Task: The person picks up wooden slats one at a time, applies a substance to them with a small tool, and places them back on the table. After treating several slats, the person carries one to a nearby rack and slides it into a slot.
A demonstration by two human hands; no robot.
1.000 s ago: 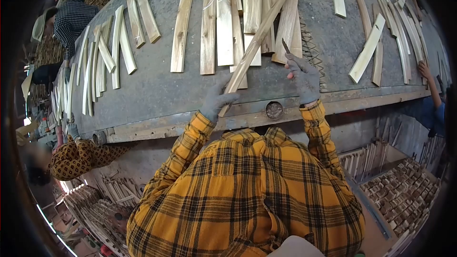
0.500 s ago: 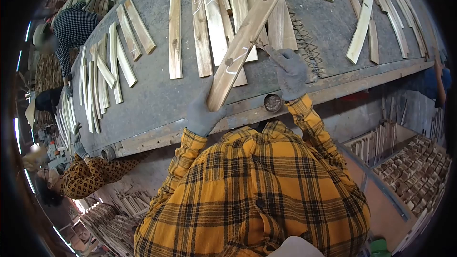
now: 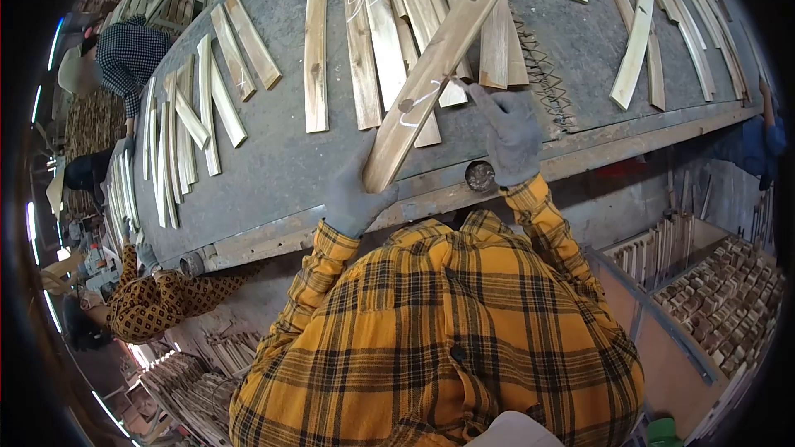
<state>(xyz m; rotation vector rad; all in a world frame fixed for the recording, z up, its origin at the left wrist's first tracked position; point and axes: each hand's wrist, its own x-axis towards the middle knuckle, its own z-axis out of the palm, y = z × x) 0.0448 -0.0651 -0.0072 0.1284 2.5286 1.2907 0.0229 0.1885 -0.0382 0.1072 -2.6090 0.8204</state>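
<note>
Gloved in grey, my left hand [image 3: 358, 190] is closed around the near end of a long wooden slat [image 3: 422, 91]. The slat slants away over other slats and bears dark knots and white chalk strokes. My right hand [image 3: 512, 136], also gloved, grips a slim tool [image 3: 455, 80] whose thin tip reaches the slat's right edge near a chalk mark. Most of the tool is hidden by the fingers, and I cannot tell its kind. Just below that hand, a small round tin [image 3: 480, 175] sits at the table's edge.
More slats lie on the grey table [image 3: 269, 141], including a pale slat [image 3: 633, 50] at right. A zigzag seam [image 3: 542, 74] crosses the tabletop. Co-workers stand at left, one in a patterned shirt [image 3: 149, 306]. Stacked wood pieces [image 3: 720, 298] fill a bin at lower right.
My right hand has turned, its fingers now pointing more toward the slat, with the tool tip still at the slat's edge. My left hand keeps its hold. The view has shifted slightly.
</note>
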